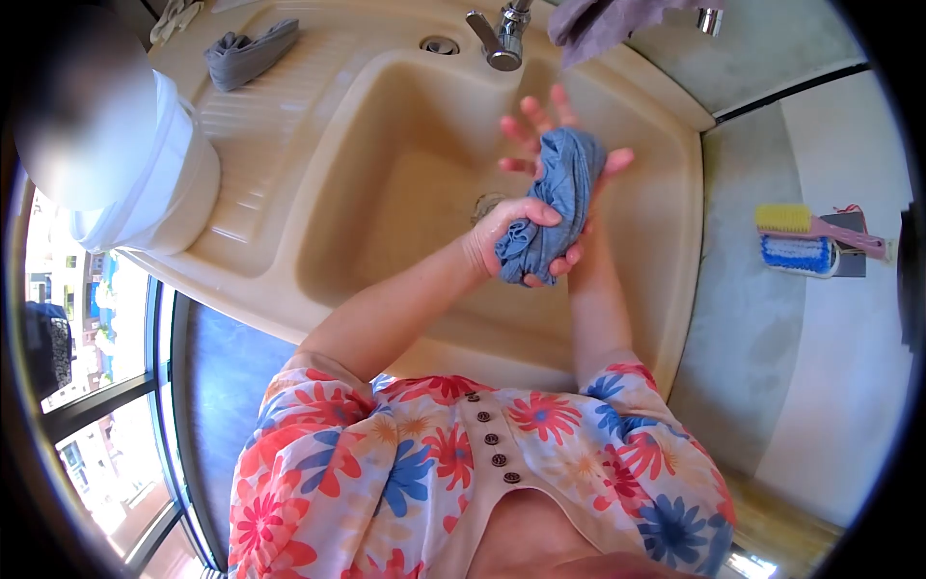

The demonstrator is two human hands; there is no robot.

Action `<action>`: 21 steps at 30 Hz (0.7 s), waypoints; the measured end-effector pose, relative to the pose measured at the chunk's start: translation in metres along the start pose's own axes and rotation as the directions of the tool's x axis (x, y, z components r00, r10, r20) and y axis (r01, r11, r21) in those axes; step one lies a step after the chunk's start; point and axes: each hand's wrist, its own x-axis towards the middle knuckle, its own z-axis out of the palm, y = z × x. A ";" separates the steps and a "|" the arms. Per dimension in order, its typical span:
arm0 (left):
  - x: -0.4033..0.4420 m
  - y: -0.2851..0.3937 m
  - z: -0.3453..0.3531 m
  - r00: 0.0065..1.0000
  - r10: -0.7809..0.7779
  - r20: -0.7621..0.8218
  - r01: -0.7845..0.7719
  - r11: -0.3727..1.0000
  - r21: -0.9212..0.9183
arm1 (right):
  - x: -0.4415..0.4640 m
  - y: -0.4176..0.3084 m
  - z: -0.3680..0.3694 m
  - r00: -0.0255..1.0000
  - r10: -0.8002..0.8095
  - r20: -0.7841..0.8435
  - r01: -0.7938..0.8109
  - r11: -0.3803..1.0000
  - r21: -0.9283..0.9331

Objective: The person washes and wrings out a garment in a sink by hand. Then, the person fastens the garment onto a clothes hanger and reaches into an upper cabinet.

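A twisted, bunched blue-grey cloth point(569, 179) is held over the beige sink. My left hand point(500, 224) is closed around its lower end, thumb on top and fingertips showing at the far side. Behind the upper part of the cloth is my right hand point(536, 116), fingers spread wide and thumb out to the right. The cloth lies across its palm, which is mostly hidden. Below both hands is the sink basin point(386, 174), with the drain partly covered by my left hand.
A chrome faucet point(503, 43) stands at the sink's back edge, near a hanging purple-grey cloth point(603, 24). On the left drainboard are a folded grey cloth point(251, 56) and a white bucket point(188, 183). Yellow and blue brushes point(801, 253) hang on the right wall.
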 end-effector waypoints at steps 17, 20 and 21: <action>0.005 -0.015 -0.067 0.541 0.584 -0.605 0.799 -0.133 0.586 | -0.052 0.062 -0.127 0.393 -0.504 -0.769 -0.914 -0.125 -0.386; 0.007 -0.011 -0.061 0.543 0.593 -0.595 0.799 -0.146 0.583 | -0.045 0.055 -0.112 0.382 -0.460 -0.801 -0.922 -0.128 -0.366; 0.008 -0.005 -0.057 0.552 0.570 -0.609 0.796 -0.143 0.588 | -0.043 0.051 -0.121 0.398 -0.449 -0.800 -0.913 -0.114 -0.391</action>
